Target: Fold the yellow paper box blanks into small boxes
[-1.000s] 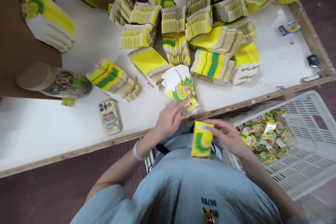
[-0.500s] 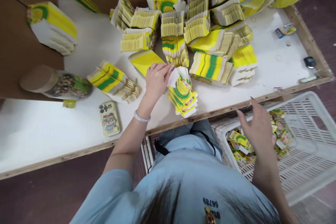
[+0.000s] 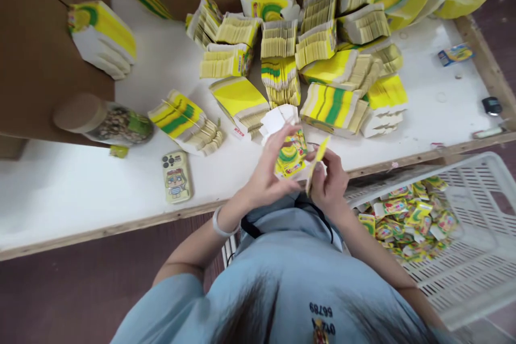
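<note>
Both of my hands meet at the table's front edge on one flat yellow-and-green carton blank [image 3: 318, 160]. My left hand [image 3: 269, 174] pinches it from the left, my right hand [image 3: 330, 183] from the right, and the blank stands edge-on between them. Just beyond my fingers lies a fanned stack of the same flat blanks [image 3: 284, 129] with white flaps up. A white slotted crate [image 3: 471, 258] at my right holds several folded yellow-green boxes [image 3: 407, 215].
Many bundles of flat blanks [image 3: 330, 64] crowd the far middle of the white table [image 3: 60, 193]. A phone in a cartoon case [image 3: 176, 176] and a lying jar [image 3: 105, 121] sit at the left. Brown cardboard [image 3: 36, 48] walls the far left.
My right hand came back from the crate, where the folded box was dropped. My left hand drew one blank off the stack, and both hands now hold it at the table edge.
</note>
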{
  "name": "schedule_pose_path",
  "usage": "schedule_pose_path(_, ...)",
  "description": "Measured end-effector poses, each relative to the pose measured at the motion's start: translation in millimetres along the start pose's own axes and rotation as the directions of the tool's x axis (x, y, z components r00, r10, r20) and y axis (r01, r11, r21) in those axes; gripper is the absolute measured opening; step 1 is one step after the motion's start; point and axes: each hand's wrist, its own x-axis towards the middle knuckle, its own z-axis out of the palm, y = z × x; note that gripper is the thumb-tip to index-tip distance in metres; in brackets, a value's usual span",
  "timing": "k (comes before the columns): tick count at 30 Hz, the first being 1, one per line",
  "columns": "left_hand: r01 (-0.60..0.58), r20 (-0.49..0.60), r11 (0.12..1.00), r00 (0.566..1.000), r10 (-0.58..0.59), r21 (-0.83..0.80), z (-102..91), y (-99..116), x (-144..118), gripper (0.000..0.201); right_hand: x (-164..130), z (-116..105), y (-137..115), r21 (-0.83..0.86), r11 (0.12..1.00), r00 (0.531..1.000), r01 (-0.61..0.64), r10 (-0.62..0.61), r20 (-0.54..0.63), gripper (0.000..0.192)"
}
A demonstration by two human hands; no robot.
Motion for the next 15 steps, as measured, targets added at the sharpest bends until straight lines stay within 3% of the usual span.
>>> schedule_pose_path(2, 0.013, 0.208, 0.998, 0.978, 0.001, -0.065, 10.7, -6.5, -12.0, 0.112, -7.2, -4.6, -2.9, 0.016, 0.999, 0.999, -0.031, 0.032, -0.041, 0.043)
schedule_pose_path(5, 0.084, 0.371, 0.984, 0.929, -0.019, -0.16, 26.1, -10.7, -28.0, 0.102, -17.9, -8.0, -5.3, 0.067, 0.996, 0.995, -0.063, 0.068, -0.075, 0.042)
schedule_pose_path(8, 0.138, 0.343, 0.973, 0.937, -0.068, -0.184, 30.9, -9.7, -36.0, 0.079, -27.5, -8.2, -3.5, 0.12, 0.974, 0.976, -0.194, 0.204, -0.078, 0.038)
schedule_pose_path(10, 0.222, 0.308, 0.963, 0.936, -0.168, -0.152, 29.7, -7.8, -38.0, 0.067, -31.8, -6.6, -1.0, 0.167, 0.94, 0.946, -0.297, 0.313, -0.081, 0.039)
schedule_pose_path(13, 0.373, 0.268, 0.924, 0.901, -0.34, -0.086, 30.9, -4.9, -43.3, 0.06, -36.7, -2.7, 3.4, 0.279, 0.879, 0.898, -0.387, 0.428, -0.102, 0.046)
schedule_pose_path(15, 0.411, 0.229, 0.906, 0.896, -0.381, -0.099, 36.8, -3.3, -51.6, 0.06, -42.0, -1.5, 6.6, 0.327, 0.856, 0.889, -0.401, 0.449, -0.084, 0.052)
